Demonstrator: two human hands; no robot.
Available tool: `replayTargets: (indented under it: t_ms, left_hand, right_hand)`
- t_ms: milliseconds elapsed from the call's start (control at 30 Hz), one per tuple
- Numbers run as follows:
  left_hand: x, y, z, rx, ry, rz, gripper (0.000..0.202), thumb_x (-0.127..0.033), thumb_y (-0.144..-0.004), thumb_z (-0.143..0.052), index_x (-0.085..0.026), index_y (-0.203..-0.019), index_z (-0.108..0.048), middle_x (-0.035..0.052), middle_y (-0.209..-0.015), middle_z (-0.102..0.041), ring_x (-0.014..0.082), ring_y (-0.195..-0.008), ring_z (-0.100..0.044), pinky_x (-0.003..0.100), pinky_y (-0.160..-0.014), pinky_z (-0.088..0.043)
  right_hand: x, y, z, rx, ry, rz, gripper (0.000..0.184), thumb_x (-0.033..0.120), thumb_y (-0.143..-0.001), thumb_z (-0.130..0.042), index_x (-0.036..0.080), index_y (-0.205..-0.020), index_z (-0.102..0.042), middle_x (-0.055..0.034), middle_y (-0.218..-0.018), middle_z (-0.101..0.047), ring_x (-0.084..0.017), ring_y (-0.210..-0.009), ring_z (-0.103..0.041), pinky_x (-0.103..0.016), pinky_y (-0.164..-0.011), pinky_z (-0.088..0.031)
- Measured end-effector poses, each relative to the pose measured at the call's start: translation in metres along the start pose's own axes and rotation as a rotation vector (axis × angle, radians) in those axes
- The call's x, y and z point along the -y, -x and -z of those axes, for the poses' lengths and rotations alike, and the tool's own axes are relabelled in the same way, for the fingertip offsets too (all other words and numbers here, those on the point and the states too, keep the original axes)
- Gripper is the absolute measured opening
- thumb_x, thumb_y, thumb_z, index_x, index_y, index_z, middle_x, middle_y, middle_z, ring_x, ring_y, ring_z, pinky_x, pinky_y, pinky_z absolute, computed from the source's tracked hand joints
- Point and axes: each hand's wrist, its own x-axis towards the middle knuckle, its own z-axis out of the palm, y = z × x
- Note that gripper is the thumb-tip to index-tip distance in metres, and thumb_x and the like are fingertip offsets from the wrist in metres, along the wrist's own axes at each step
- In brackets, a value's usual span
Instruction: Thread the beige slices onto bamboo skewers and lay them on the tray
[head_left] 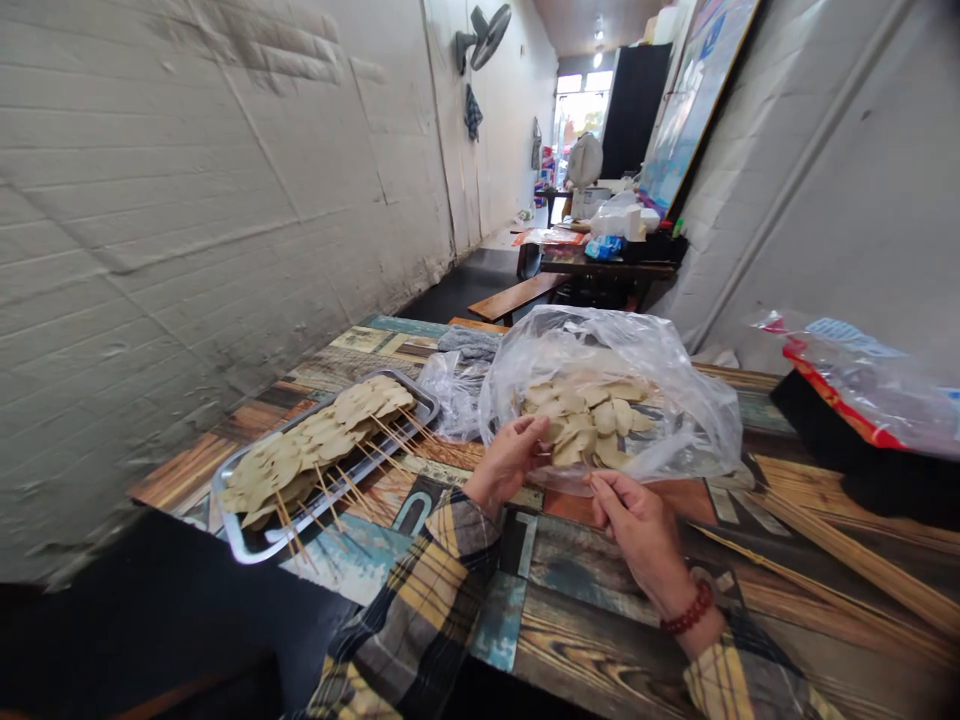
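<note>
My left hand (514, 462) is at the near mouth of a clear plastic bag (690, 400), its fingers closed on the edge of a pale, flat food slice. More thin beige slices (592, 415) lie heaped inside the bag. My right hand (634, 525) is just right of the left one, thumb and fingertips pinched together at the bag's near edge. What they pinch is too small to make out. To the left, a metal tray (244, 545) bears rows of skewered slices (322, 440), with thin wooden sticks (352, 490) jutting over its right side.
Long bamboo sticks (855, 560) lie at the right of the patchwork-patterned table (592, 640). A black container with red-edged plastic packaging (870, 400) stands at the right rear. A grey cloth (469, 343) lies behind the tray. Beyond are a bench (517, 297) and another laden table.
</note>
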Motion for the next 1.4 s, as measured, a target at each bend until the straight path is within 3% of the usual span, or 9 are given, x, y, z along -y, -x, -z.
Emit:
replayTargets:
  t_ms: [100, 167, 300, 400, 567, 667, 867, 1067, 1400]
  left_hand:
    - [0.002, 0.003, -0.004, 0.072, -0.085, 0.029, 0.044, -0.033, -0.057, -0.086, -0.012, -0.086, -0.062, 0.0024, -0.076, -0.063, 0.0104, -0.061, -0.059, 0.025, -0.059, -0.052]
    - [0.003, 0.004, -0.005, 0.057, -0.06, 0.014, 0.052, -0.026, -0.053, -0.088, -0.013, -0.094, -0.06, 0.0015, -0.076, -0.063, 0.0119, -0.063, -0.061, 0.026, -0.061, -0.053]
    - [0.004, 0.004, -0.006, -0.023, 0.019, -0.016, 0.063, -0.018, -0.052, -0.087, -0.017, -0.105, -0.053, -0.0047, -0.068, -0.058, 0.0101, -0.056, -0.059, 0.027, -0.059, -0.054]
    - [0.003, 0.004, -0.006, 0.002, 0.044, 0.026, 0.062, -0.018, -0.054, -0.087, -0.018, -0.107, -0.053, -0.0026, -0.074, -0.062, 0.0102, -0.055, -0.06, 0.026, -0.057, -0.053]
    - [0.002, 0.003, -0.006, 0.05, 0.05, 0.084, 0.037, -0.031, -0.061, -0.084, -0.013, -0.083, -0.06, -0.0004, -0.071, -0.061, 0.0095, -0.055, -0.059, 0.023, -0.053, -0.051]
    - [0.005, 0.003, -0.006, 0.04, 0.033, 0.077, 0.037, -0.032, -0.058, -0.085, -0.013, -0.073, -0.058, -0.0016, -0.065, -0.059, 0.009, -0.051, -0.057, 0.023, -0.051, -0.051]
    - [0.008, 0.004, -0.008, 0.063, 0.01, 0.038, 0.034, -0.037, -0.062, -0.083, -0.013, -0.074, -0.06, 0.0001, -0.068, -0.061, 0.0109, -0.058, -0.06, 0.027, -0.06, -0.053]
    - [0.012, 0.004, -0.014, 0.164, 0.089, -0.041, 0.042, -0.024, -0.06, -0.085, -0.013, -0.096, -0.067, 0.0056, -0.092, -0.07, 0.0142, -0.082, -0.065, 0.026, -0.081, -0.05]
    - [0.015, 0.005, -0.013, 0.118, 0.119, -0.003, 0.037, -0.024, -0.06, -0.084, -0.014, -0.091, -0.066, 0.0039, -0.088, -0.069, 0.0138, -0.076, -0.065, 0.028, -0.072, -0.055]
  right_hand:
    - [-0.001, -0.001, 0.001, 0.007, -0.066, -0.046, 0.042, 0.055, -0.083, -0.054, 0.014, -0.086, -0.066, 0.0052, -0.049, -0.048, -0.009, -0.042, -0.039, -0.021, -0.041, -0.031]
    - [-0.003, -0.002, 0.001, -0.007, -0.048, -0.034, 0.042, 0.055, -0.084, -0.053, 0.015, -0.087, -0.067, 0.0052, -0.049, -0.048, -0.01, -0.042, -0.04, -0.021, -0.042, -0.032]
    - [-0.001, -0.002, 0.004, -0.057, 0.145, 0.056, 0.04, 0.052, -0.086, -0.05, 0.016, -0.083, -0.069, 0.0032, -0.049, -0.052, -0.012, -0.045, -0.047, -0.022, -0.047, -0.035]
    - [0.004, -0.002, 0.005, -0.102, 0.293, 0.135, 0.04, 0.05, -0.087, -0.048, 0.016, -0.082, -0.07, 0.0018, -0.049, -0.054, -0.014, -0.048, -0.052, -0.023, -0.051, -0.037]
    - [0.005, -0.001, 0.005, -0.119, 0.406, 0.197, 0.042, 0.05, -0.088, -0.043, 0.018, -0.084, -0.071, 0.0005, -0.051, -0.059, -0.015, -0.049, -0.054, -0.024, -0.052, -0.038]
    - [0.004, -0.001, 0.005, -0.12, 0.432, 0.217, 0.039, 0.048, -0.089, -0.043, 0.02, -0.084, -0.071, 0.0004, -0.052, -0.06, -0.015, -0.05, -0.055, -0.024, -0.054, -0.039]
    - [0.005, 0.0, 0.006, -0.108, 0.385, 0.184, 0.036, 0.044, -0.09, -0.046, 0.017, -0.084, -0.07, 0.0004, -0.052, -0.058, -0.015, -0.05, -0.055, -0.023, -0.054, -0.038]
    - [0.004, -0.001, 0.003, -0.06, 0.297, 0.169, 0.037, 0.047, -0.09, -0.047, 0.018, -0.082, -0.069, 0.0022, -0.049, -0.056, -0.013, -0.046, -0.052, -0.021, -0.049, -0.038]
    - [-0.019, -0.004, -0.002, 0.043, 0.103, 0.099, 0.04, 0.053, -0.088, -0.049, 0.019, -0.091, -0.069, 0.0032, -0.052, -0.056, -0.012, -0.043, -0.05, -0.021, -0.043, -0.041]
